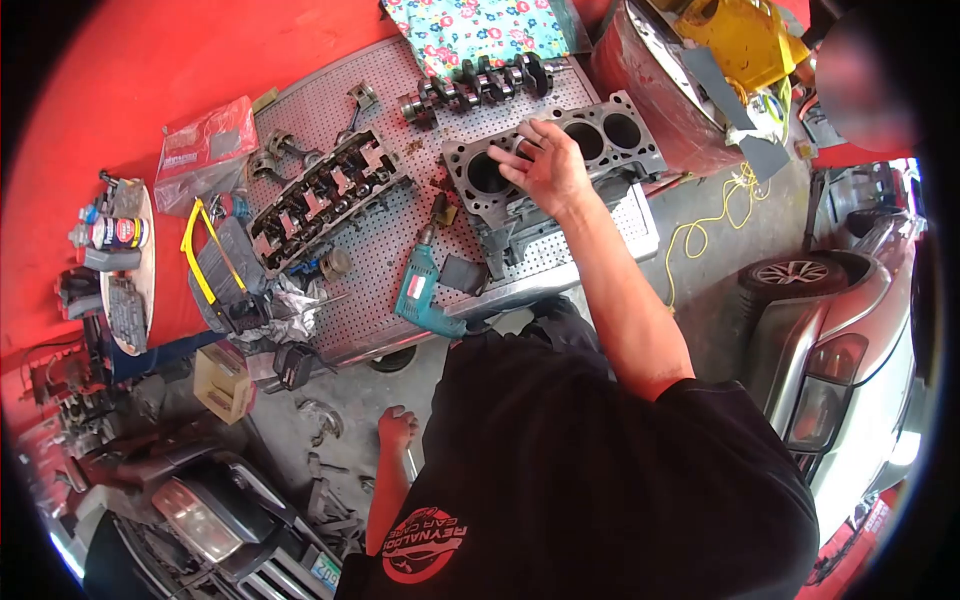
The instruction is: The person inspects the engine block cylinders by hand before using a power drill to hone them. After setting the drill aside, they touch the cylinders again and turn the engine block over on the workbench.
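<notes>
My right hand [555,172] reaches over a grey engine block [505,210], fingers apart and holding nothing I can see. Its fingertips overlap the block's top face between the round cylinder bores. My left hand [398,428] hangs low beside my body, over the floor, with its fingers curled in; I cannot tell what, if anything, is inside them. A teal power drill [420,285] lies on the perforated metal table left of the block. Behind the block rests a crankshaft [480,88]. Farther left is a cylinder head [325,200] with its valve gear facing up.
The perforated metal table [375,220] also bears pistons with rods [285,148] and a yellow hacksaw [196,255]. A floral cloth [480,32] lies at the back. A drum [650,90] stands right, near a yellow cord [690,235]. Cars flank both sides; parts litter the floor.
</notes>
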Demonstrator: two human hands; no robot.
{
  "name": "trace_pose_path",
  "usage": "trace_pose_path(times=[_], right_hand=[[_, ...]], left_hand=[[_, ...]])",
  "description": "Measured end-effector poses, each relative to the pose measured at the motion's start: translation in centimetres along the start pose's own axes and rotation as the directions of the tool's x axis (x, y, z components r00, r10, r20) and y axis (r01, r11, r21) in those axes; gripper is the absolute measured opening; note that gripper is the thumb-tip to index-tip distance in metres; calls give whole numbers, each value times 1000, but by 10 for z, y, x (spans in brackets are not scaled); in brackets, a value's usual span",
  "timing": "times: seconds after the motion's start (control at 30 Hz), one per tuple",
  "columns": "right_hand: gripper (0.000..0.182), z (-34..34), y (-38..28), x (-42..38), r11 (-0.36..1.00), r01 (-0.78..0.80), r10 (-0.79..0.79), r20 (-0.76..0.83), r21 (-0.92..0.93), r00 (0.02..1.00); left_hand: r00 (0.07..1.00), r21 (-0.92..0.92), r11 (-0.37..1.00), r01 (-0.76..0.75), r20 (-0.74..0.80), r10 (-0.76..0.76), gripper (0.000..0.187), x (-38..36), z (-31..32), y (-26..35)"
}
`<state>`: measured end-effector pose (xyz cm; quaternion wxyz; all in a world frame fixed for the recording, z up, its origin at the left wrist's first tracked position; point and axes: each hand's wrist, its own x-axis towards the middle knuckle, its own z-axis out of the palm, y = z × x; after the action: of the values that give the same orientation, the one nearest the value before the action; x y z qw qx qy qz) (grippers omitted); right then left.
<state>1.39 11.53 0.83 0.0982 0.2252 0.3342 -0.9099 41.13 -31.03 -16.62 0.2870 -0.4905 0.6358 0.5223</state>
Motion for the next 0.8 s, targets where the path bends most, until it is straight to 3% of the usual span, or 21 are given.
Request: trace_pose_path(times=[0.03, 0.13, 0.23, 0.27, 0.37, 0.4, 0.47, 0.6, 0.63, 0.8], right_hand=[[50, 8, -4, -10, 1000, -13, 13, -14, 3, 1000], [45, 2, -12, -16, 996, -49, 48, 21, 74, 999], [41, -17, -14, -28, 996, -54, 32, 288, 66, 957], [39, -19, -6, -38, 994, -103, 93, 277, 20, 956], [46, -30, 25, -76, 867, -175, 304, 217, -467, 928], [50, -42, 54, -85, 769, 215, -14, 321, -602, 947], [53, -37, 40, -102, 718, 219, 5, 319, -660, 948], [55, -26, 27, -62, 722, 259, -208, 155, -642, 966], [57, -27, 34, -45, 739, 291, -234, 175, -608, 957], [62, 7, 40, 1, 727, 159, -205, 10, -667, 979]], left_hand=[[1000, 2, 1000, -1, -18, 1, 42, -3, 3, 2], [998, 17, 1000, 0, -60, 1, 43, -22, 22, 8], [996, 51, 999, -9, -83, 14, 45, -37, 45, 16], [996, 68, 998, -6, -86, 12, 46, -41, 54, 13], [994, 75, 997, -34, -104, 42, 45, -59, 90, 25], [993, 72, 997, -40, -112, 48, 44, -66, 103, 40], [991, 116, 993, -26, -127, 41, 45, -82, 128, 78], [987, 217, 970, -105, -100, 129, 46, -93, 146, 119], [981, 255, 956, -147, -85, 174, 45, -96, 149, 130], [973, 309, 928, -209, -33, 230, 44, -80, 141, 138]])
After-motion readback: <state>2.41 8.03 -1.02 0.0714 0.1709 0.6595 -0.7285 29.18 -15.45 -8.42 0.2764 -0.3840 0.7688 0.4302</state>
